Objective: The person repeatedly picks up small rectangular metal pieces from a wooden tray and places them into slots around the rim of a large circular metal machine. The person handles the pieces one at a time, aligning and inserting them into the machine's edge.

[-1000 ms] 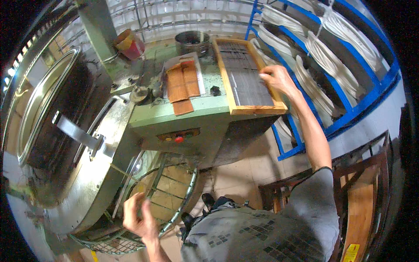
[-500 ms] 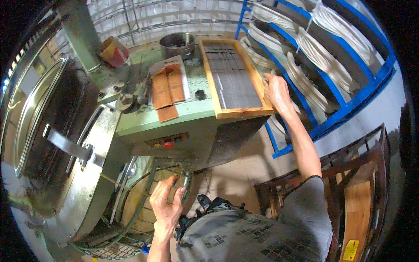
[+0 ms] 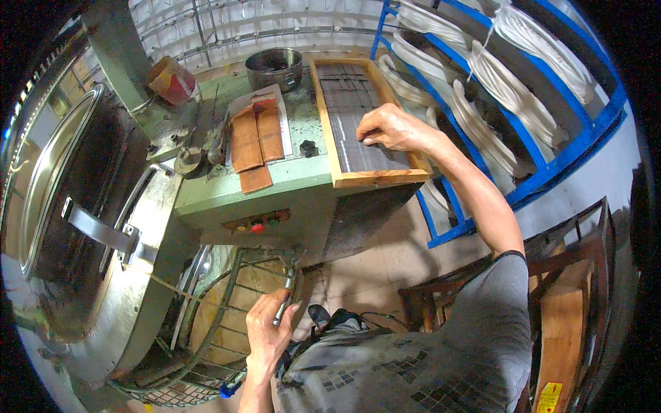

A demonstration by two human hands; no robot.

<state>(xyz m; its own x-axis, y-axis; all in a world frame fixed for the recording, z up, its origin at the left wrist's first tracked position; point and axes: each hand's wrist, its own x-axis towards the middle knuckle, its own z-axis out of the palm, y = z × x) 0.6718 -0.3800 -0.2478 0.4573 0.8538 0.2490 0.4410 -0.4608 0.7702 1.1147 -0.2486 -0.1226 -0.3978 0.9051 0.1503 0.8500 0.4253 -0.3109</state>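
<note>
Thin dark-grey strips (image 3: 344,113), lying close together inside a shallow wooden tray (image 3: 382,178)

A green bench (image 3: 206,194) carries a wooden tray (image 3: 372,179), metal pot (image 3: 286,78), pale sheet (image 3: 285,131) and small black piece (image 3: 308,148)

Right hand (image 3: 396,129) over wood-framed tray (image 3: 382,179) of grey strips (image 3: 346,124), fingertips pinched, contact unclear. Left hand (image 3: 267,332) near wire basket (image 3: 228,292), fingers curled, grip unclear. Brown pieces (image 3: 246,141), metal pot (image 3: 275,79) on green bench (image 3: 296,172).
</note>
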